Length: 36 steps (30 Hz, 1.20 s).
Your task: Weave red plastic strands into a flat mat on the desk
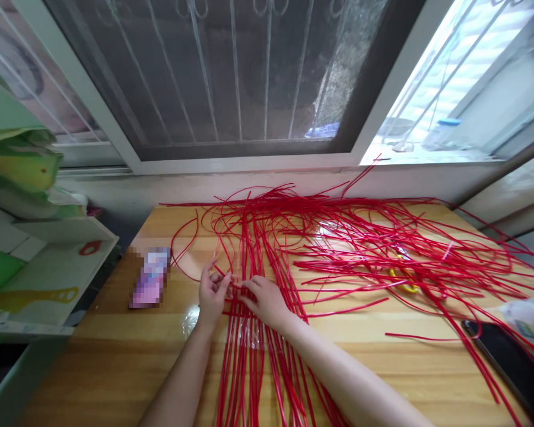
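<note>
Many long red plastic strands (249, 367) run down the middle of the table toward me, side by side. Over their left part, my left hand (212, 289) pinches a red strand between thumb and fingers. Just to its right, my right hand (263, 299) has its fingers closed on a strand among the lengthwise ones, palm down. The two hands' fingertips almost meet where strands cross. A short woven band of crossing strands lies under the hands, partly hidden by them. Clear tape (251, 335) lies across the strands below my right hand.
A tangled heap of loose red strands (360, 249) covers the table's back and right. Yellow-handled scissors (403, 281) lie partly under it. A black phone (502, 356) is at the right edge, a blurred pink packet (151, 279) at left. A window (249, 163) stands behind the wooden table (115, 367).
</note>
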### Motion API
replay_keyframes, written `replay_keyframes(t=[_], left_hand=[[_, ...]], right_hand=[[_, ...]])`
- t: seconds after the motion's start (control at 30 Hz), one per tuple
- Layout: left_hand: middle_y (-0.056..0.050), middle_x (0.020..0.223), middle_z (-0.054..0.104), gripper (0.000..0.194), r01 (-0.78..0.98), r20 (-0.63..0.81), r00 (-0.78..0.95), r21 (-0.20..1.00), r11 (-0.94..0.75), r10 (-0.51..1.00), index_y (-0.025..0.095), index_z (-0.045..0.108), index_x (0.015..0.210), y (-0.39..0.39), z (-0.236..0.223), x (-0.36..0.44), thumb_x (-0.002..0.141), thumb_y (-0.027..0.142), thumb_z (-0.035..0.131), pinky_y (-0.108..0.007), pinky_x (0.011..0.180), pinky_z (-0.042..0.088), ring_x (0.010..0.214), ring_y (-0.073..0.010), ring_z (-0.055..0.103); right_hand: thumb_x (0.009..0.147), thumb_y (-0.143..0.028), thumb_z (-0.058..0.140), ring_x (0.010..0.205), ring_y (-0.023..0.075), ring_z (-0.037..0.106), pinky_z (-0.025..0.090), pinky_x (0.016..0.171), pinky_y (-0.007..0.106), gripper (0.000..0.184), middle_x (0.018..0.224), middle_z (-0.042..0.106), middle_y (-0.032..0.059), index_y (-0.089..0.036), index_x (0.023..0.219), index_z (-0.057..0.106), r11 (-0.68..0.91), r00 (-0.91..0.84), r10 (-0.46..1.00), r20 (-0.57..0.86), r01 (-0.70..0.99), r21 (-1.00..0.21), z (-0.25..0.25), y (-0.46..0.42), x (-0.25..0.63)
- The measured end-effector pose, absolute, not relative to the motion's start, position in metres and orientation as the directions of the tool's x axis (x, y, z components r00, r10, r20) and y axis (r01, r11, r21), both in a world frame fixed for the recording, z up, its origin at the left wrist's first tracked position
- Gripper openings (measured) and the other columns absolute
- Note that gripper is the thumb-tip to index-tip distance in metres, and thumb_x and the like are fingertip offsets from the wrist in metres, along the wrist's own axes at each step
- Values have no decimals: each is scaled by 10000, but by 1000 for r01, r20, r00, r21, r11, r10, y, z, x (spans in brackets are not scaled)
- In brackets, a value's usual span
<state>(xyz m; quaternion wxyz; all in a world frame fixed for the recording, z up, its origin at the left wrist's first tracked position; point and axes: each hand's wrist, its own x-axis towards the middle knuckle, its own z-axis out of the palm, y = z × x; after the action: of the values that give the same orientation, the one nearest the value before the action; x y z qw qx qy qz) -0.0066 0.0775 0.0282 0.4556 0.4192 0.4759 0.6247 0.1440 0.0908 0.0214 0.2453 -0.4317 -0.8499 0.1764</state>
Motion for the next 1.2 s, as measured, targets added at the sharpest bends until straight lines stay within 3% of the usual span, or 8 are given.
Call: replay_keyframes(t=[0.2, 0.3, 0.4, 0.57, 0.7, 0.93, 1.07, 1.2], left_hand=[[-75, 833, 613, 528, -282, 66, -198, 952, -122, 978, 182, 408, 1118, 87, 22, -11, 794, 579, 281, -244, 496, 456, 696, -166, 612], [-64, 854, 601, 365, 87, 80, -219, 994, -62, 973, 171, 498, 1001, 100, 14, -11, 776, 454, 451, -258, 589, 463, 733, -153, 589], [-51, 856, 586, 240, 528, 196, -150, 845, -89, 969, 173, 563, 940, 112, 11, -6, 755, 318, 514, -284, 702, 446, 756, -144, 555], [-49, 855, 571, 222, 807, 214, -139, 591, -15, 967, 186, 595, 927, 130, 13, 8, 748, 296, 524, -295, 755, 413, 801, -165, 538], [-66, 876, 570, 237, 830, 192, -239, 549, 98, 952, 170, 593, 906, 139, 15, 15, 712, 298, 546, -316, 780, 389, 857, -200, 526], [-45, 724, 572, 114, 715, 40, -240, 683, 149, 970, 148, 591, 697, 148, 14, 9, 639, 238, 550, -312, 707, 398, 728, -181, 535], [2, 633, 556, 99, 630, -25, -119, 770, 95, 993, 149, 581, 670, 139, 16, -3, 660, 239, 540, -257, 626, 418, 618, -129, 518], [-9, 702, 584, 147, 416, -39, 221, 907, -58, 975, 168, 619, 731, 111, 25, -16, 700, 302, 567, -258, 664, 445, 687, -135, 541]], right_hand=[[883, -275, 381, 674, 118, 515, 368, 608, 221, 283, 713, 558, 29, -165, 745, 603, 467, -428, 879, 210, 687, -557, 10, 99, 140], [886, -271, 370, 662, 115, 508, 366, 608, 221, 300, 698, 551, 26, -161, 717, 592, 469, -420, 879, 226, 675, -570, 7, 100, 140], [880, -263, 380, 663, 118, 507, 373, 615, 225, 288, 704, 551, 29, -160, 712, 591, 476, -417, 876, 241, 668, -572, 6, 99, 140], [867, -242, 397, 692, 123, 520, 391, 642, 229, 259, 729, 565, 36, -163, 726, 599, 477, -412, 876, 252, 657, -583, 6, 98, 140], [865, -235, 403, 714, 124, 528, 398, 659, 230, 250, 743, 574, 38, -164, 737, 605, 470, -414, 878, 242, 642, -606, 6, 98, 141], [880, -295, 387, 703, 122, 525, 387, 641, 227, 285, 741, 571, 35, -167, 738, 599, 446, -406, 888, 218, 640, -625, 5, 100, 142], [880, -295, 387, 668, 118, 523, 369, 608, 219, 284, 722, 576, 29, -164, 734, 591, 395, -382, 909, 168, 658, -641, 8, 103, 143], [871, -262, 393, 684, 124, 548, 345, 591, 214, 260, 745, 621, 32, -174, 765, 613, 334, -372, 925, 74, 705, -625, 12, 111, 144]])
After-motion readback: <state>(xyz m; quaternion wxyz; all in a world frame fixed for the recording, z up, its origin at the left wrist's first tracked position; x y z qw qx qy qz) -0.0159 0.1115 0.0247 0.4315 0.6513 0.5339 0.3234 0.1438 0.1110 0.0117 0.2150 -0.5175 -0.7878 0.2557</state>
